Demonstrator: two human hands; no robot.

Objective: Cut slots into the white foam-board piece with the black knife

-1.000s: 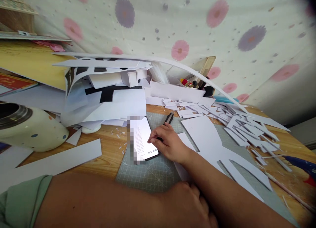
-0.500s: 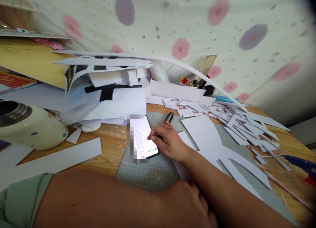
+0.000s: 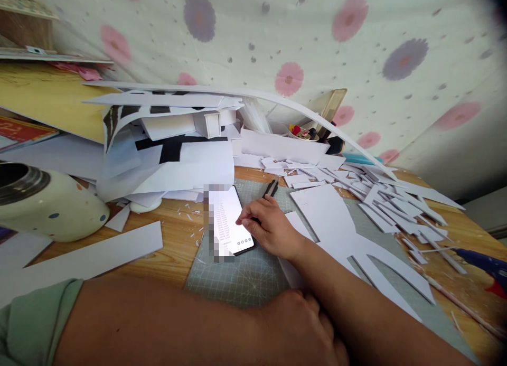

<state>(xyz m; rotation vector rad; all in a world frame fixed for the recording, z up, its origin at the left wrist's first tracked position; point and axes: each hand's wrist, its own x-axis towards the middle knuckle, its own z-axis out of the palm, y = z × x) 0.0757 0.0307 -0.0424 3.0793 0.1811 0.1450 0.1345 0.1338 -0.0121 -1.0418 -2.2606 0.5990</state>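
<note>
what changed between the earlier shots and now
Very little: the right hand has edged slightly forward over the phone. Nothing was visibly picked up or let go. The left hand, the phone on the cutting mat and the white cut-out stayed put.

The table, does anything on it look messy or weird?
Yes, messy: white scraps lie in a jumbled heap on the right side of the table, and tiny bits are strewn left of the phone. I can't see any spill.
</note>
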